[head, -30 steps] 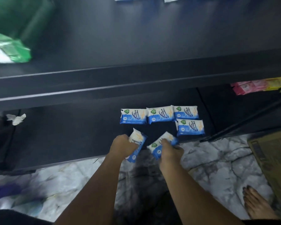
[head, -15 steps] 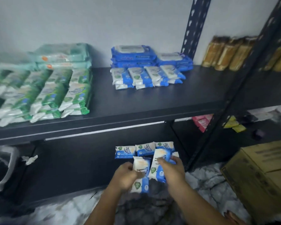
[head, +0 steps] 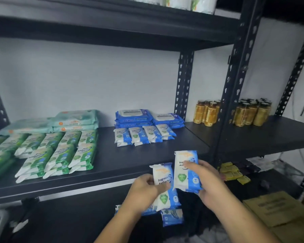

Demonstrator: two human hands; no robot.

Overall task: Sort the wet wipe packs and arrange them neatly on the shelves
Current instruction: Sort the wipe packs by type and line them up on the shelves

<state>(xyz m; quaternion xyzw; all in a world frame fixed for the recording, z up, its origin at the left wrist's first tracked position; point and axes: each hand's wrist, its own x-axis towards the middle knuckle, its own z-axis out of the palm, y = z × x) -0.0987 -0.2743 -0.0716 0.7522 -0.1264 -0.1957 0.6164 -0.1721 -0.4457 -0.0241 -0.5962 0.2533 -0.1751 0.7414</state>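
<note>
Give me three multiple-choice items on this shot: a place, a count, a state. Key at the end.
1. The amber bottles stand: A on the floor; B on the shelf right of the large blue packs; C atop green packs.
2. Small packs in the row before them: A two; B seven; C four.
3. The left hand and right hand: A each grips a blue-and-white pack; B both empty; C both press the carton.
Key: 1 B, they stand in the right bay; 2 C, four lie side by side; 3 A, each hand wraps one pack.
</note>
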